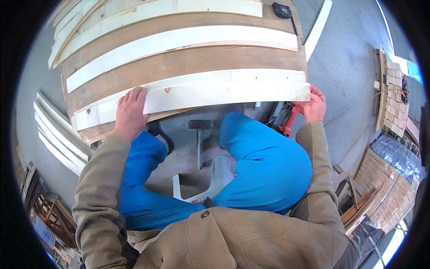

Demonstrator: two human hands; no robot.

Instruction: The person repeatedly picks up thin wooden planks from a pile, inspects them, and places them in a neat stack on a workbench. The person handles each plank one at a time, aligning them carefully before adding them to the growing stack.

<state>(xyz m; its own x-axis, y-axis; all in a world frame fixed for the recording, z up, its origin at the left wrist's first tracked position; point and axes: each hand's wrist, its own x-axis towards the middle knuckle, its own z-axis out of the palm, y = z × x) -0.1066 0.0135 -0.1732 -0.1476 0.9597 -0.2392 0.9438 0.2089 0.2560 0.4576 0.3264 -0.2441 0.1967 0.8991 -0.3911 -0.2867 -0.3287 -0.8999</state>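
Observation:
A pale wooden board (197, 95) lies along the near edge of the brown wooden worktop (179, 62), partly over another pale board (96, 112) beneath it. At its left end, my left hand (131, 112) is closed, with the fingers on top. My right hand (315, 106) grips the right end, the fingers curled round its corner. Farther back on the worktop lies another long pale board (179, 38), apart from the held one. Just below my right hand is a red tool (290, 120), its far end hidden by the board.
A black tape measure (281, 10) sits at the far right of the worktop, near more boards (156, 12). A hammer (199, 139) is on the floor between my legs, by a pale plastic stool (219, 177). Boards (60, 134) lie left; stacked wood blocks (385, 179) stand right.

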